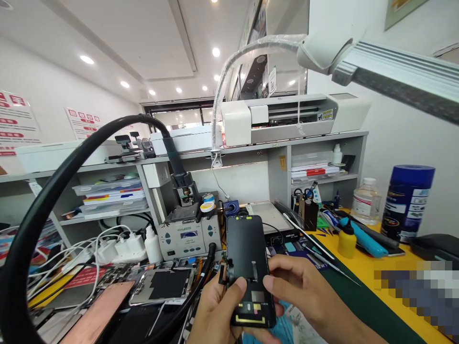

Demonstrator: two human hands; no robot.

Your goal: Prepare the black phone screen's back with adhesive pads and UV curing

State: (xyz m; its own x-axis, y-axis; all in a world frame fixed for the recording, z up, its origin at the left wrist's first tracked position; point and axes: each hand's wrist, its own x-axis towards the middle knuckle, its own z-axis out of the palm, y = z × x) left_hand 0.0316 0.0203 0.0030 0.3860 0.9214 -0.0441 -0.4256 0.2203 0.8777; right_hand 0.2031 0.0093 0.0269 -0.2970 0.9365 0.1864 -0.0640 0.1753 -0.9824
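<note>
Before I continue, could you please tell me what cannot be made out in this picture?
All in the head view:
- Black panel: its underside, turned away from the camera.
- Left hand and right hand: some fingers, hidden behind the panel.
- Small display: its reading, too small.
- Thick black hose: part cut off by the bottom edge.
- Far right: whatever the pixelated patch covers.

Round ceiling lights (86, 59) brighten the shop from above, and we see a pale, even glow across the white walls. The wide view bends toward its edges, where the black hose (53, 177) sweeps large. Soft glare sits on the lamp arm (405, 67). Coarse square blocks mask the lower right; fine print stays too small for us to read.
</note>
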